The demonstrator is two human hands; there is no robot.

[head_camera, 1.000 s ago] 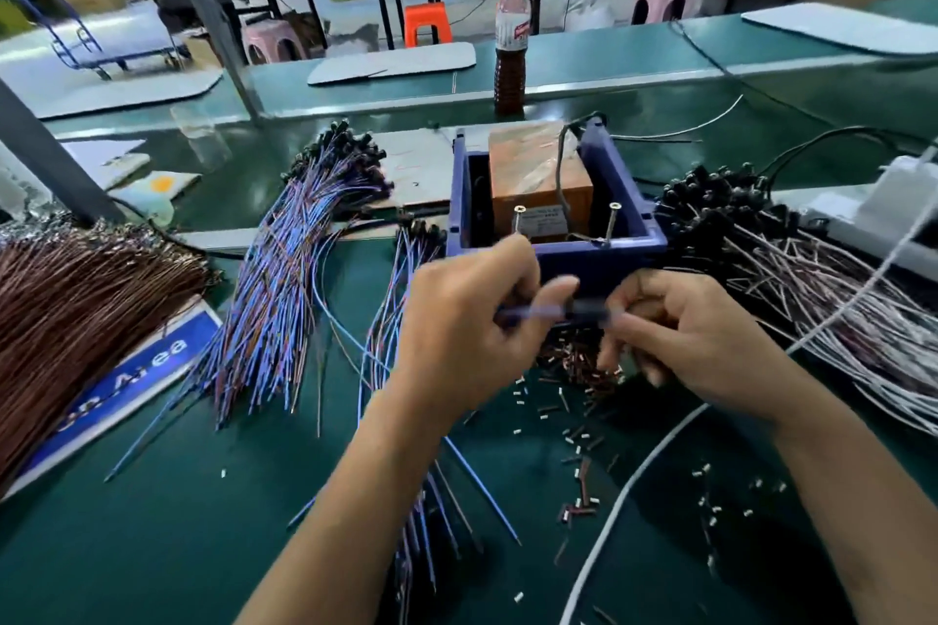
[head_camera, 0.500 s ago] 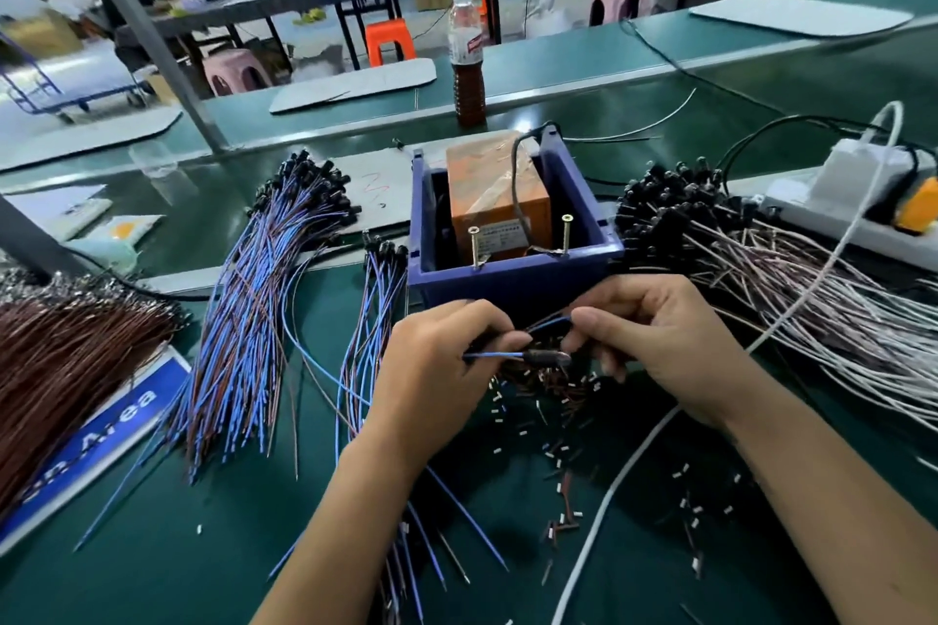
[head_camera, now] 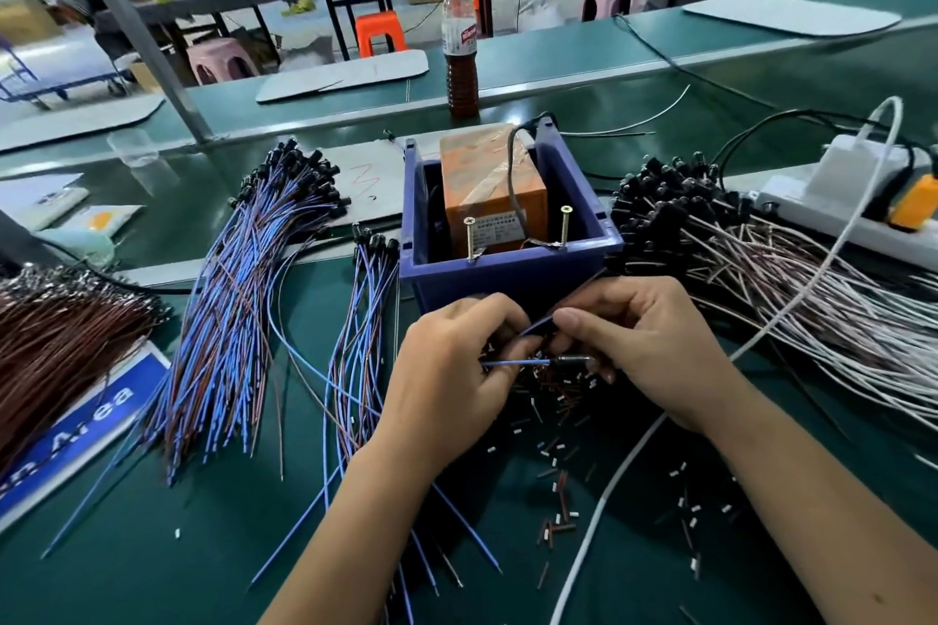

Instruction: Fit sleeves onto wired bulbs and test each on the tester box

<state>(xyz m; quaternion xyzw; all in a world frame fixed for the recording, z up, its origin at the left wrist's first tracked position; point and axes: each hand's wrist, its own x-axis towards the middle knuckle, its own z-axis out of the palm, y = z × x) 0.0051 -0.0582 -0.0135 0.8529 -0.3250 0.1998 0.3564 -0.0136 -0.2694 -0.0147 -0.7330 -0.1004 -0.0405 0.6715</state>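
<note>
Head view, listed near to far:

- Loose sleeves: small white and brown pieces scattered on the green tabletop between your forearms.
- Your left hand: grip curled, pinching a blue wire that runs level toward your right hand.
- Your right hand: grip curled, pinching a dark sleeved bulb end of that wire; thumb pressed on a second blue strand above.
- Blue-and-brown wired bulbs: two fanned bundles left of your hands, black heads pointing away.
- White-and-brown wired bulbs: bundle on your right.
- Tester box: orange, inside a blue bin just beyond your hands, two screws upright at its front.
- Bottle: standing behind the bin.
</note>
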